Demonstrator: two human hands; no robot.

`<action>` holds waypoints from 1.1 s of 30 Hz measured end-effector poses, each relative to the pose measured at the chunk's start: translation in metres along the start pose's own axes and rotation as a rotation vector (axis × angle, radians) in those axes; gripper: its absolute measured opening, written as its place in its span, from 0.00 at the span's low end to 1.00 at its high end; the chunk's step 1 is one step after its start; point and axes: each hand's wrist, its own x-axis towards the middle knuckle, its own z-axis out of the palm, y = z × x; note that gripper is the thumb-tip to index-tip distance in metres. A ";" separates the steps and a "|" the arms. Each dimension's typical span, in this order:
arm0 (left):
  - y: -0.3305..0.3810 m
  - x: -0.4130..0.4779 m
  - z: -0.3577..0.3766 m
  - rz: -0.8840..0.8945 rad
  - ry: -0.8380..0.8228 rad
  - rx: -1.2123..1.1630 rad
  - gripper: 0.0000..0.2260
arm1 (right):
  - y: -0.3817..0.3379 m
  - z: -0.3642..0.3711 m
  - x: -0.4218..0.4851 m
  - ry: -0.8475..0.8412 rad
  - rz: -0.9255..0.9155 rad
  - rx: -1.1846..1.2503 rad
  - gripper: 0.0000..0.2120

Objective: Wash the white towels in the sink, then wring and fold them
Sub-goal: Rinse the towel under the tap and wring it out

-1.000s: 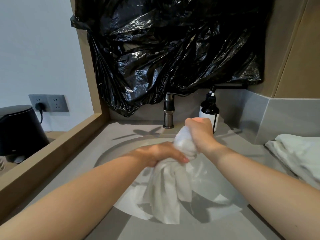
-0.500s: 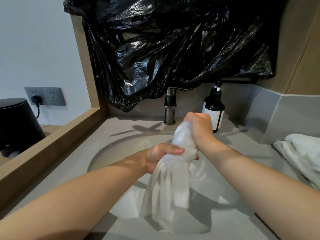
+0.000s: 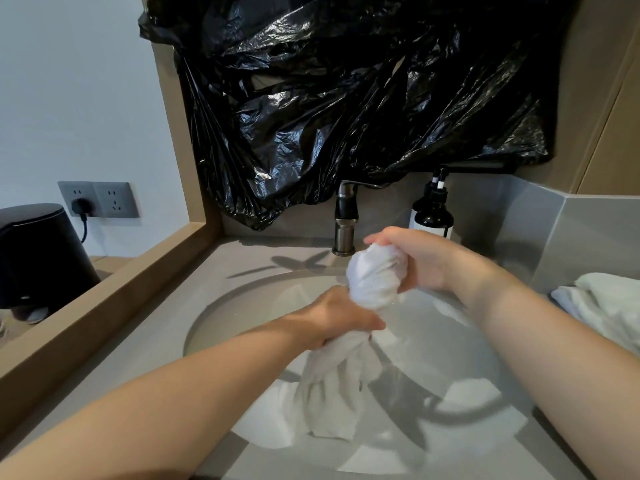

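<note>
The right hand (image 3: pixel 420 263) clenches the bunched top end of a white towel (image 3: pixel 375 278), fingers curled round it. The left hand (image 3: pixel 334 320) grips the twisted neck just below, nearer the viewer. Under the left fist the loose tail hangs into the sink (image 3: pixel 221 323). This looks like the wringing step, part way through. The next move likely calls for turning the fists against each other, then regripping lower on the tail, which seems unwrung. More folded towels (image 3: pixel 609 303) lie on the counter to the right, well apart, and the faucet (image 3: pixel 346 223) stands just beyond the hands.
</note>
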 end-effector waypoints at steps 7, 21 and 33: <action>-0.005 0.008 0.004 0.101 0.438 0.867 0.01 | 0.011 0.022 0.004 0.219 0.115 0.039 0.15; 0.002 -0.003 0.003 0.009 -0.183 -0.109 0.20 | 0.020 0.042 0.002 0.500 -0.318 0.042 0.20; -0.008 -0.005 -0.005 -0.054 -0.574 -0.381 0.14 | 0.012 0.050 -0.016 0.386 -0.368 0.145 0.23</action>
